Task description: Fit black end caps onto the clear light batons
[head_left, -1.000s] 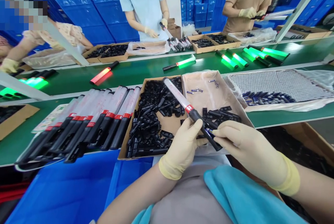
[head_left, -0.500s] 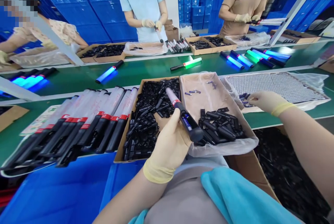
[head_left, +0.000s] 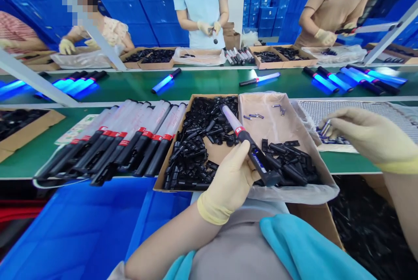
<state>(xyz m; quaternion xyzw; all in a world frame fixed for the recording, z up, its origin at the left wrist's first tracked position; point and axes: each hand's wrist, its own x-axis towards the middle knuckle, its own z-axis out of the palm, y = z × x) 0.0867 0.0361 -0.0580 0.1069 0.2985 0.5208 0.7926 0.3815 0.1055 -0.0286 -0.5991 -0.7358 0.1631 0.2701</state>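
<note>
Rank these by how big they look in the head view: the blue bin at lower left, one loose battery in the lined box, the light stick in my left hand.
1. Blue bin, cut off by the frame
2. Light stick
3. Loose battery

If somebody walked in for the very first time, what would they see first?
Probably the blue glowing sticks along the green table across the middle. Closer, the left hand holds a red-banded stick over boxes of black parts. At the right, the right hand pinches batteries over a silvery tray.
</note>
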